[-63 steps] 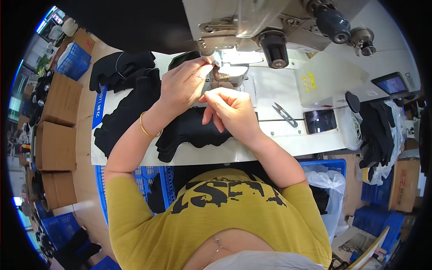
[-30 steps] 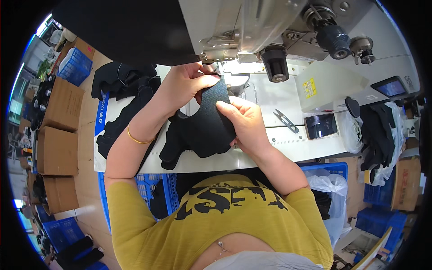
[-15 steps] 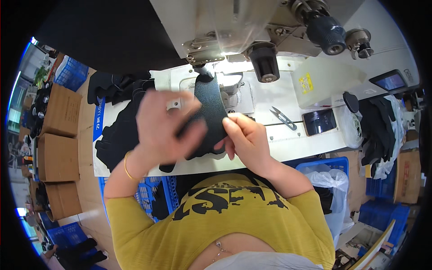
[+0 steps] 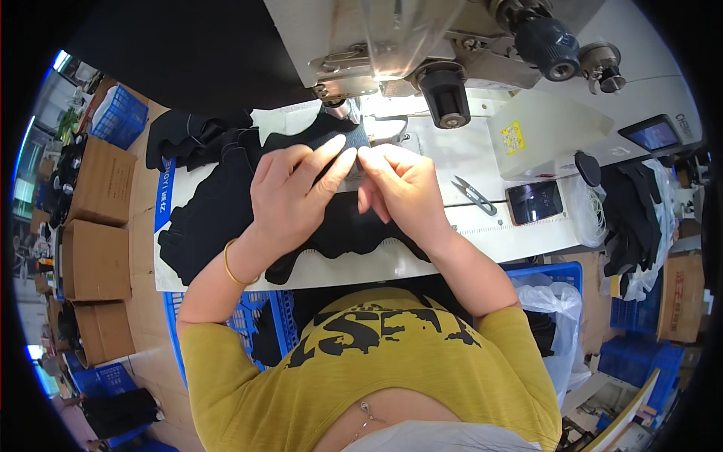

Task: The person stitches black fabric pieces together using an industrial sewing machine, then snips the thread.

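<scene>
A black fabric piece (image 4: 343, 226) lies on the white sewing table (image 4: 482, 226), its top end under the needle area of the grey sewing machine (image 4: 392, 45). My left hand (image 4: 290, 192) rests flat on the fabric, fingers stretched toward the needle. My right hand (image 4: 403, 188) pinches the fabric's edge just right of the left fingertips. A gold bangle circles my left wrist.
A pile of black fabric pieces (image 4: 203, 203) covers the table's left. Small thread snips (image 4: 474, 194) lie right of my hands, near a black control box (image 4: 535, 202). Cardboard boxes (image 4: 94, 260) and blue crates (image 4: 120, 117) stand left; a blue bin with a plastic bag (image 4: 553, 301) sits right.
Both hands had lifted the black piece off the table toward me; now it is laid back down flat with its end at the needle, and my hands press and pinch it there.
</scene>
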{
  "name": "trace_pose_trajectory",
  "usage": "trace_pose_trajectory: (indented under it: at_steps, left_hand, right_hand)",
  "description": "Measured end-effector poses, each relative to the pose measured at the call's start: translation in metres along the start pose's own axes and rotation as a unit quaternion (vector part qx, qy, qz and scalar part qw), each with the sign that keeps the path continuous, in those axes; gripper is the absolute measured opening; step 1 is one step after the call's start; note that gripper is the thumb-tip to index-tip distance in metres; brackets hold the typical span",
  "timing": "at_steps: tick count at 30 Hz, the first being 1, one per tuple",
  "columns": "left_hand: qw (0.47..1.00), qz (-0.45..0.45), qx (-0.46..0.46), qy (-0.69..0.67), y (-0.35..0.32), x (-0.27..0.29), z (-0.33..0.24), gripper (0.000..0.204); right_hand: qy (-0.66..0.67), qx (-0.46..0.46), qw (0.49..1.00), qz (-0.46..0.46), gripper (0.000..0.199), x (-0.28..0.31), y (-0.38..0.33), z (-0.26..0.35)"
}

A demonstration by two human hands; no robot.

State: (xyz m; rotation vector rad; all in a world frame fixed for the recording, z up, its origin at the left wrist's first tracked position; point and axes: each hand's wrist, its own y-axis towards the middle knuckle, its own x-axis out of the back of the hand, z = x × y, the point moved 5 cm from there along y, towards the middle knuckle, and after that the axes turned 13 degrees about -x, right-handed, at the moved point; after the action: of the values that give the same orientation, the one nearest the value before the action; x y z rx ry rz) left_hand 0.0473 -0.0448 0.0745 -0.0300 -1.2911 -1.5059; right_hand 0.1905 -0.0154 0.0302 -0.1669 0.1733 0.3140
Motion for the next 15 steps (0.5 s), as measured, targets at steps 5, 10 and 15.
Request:
trace_pose_trajectory:
  at_steps: [5,10,15]
  left_hand:
    - [1.0,0.0,-0.009,0.004,0.002,-0.01,0.021,0.035]
    - [1.0,-0.01,-0.02,0.003,0.005,-0.019,0.037,0.037]
    - [1.0,0.009,-0.004,-0.016,0.009,-0.017,0.043,0.034]
  right_hand:
    - [0.013,0.019,1.0,-0.001,0.023,-0.001,0.005,0.001]
    - [0.016,0.001,1.0,0.005,0.023,-0.002,0.002,-0.007]
    - [0.009,-0.015,1.0,0.001,0.022,0.005,-0.003,-0.008]
